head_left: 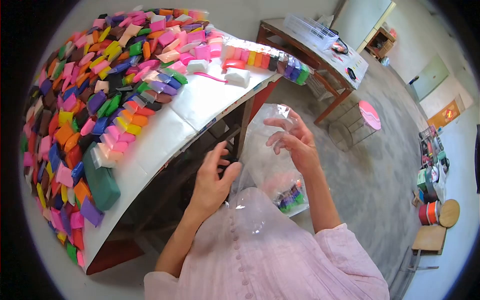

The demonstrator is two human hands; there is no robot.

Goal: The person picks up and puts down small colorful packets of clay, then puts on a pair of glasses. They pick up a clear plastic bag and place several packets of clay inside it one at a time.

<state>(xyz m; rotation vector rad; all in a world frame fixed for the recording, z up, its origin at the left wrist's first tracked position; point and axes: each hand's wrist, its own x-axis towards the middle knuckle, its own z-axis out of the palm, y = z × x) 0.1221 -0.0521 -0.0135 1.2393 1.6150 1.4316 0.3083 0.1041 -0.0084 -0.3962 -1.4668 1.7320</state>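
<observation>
A clear plastic bag (255,127) spreads between my two hands, above my lap. My right hand (295,142) has its fingers curled at the upper right side of the bag, with film over the fingertips. My left hand (212,177) is beside the bag's left edge, thumb and fingers apart; whether it touches the film is hard to tell. Through and beside the plastic, small coloured packets (290,199) show low down near my right forearm. A loose, shiny fold of clear film (250,212) lies against my pink shirt.
To the left, a white-covered table (150,145) bears a large heap of colourful soft packets (95,85), a row of packets (257,59) and a green case (102,177). Beyond stand a second table (320,55) with a plastic basket (310,31) and a pink-topped stool (369,115).
</observation>
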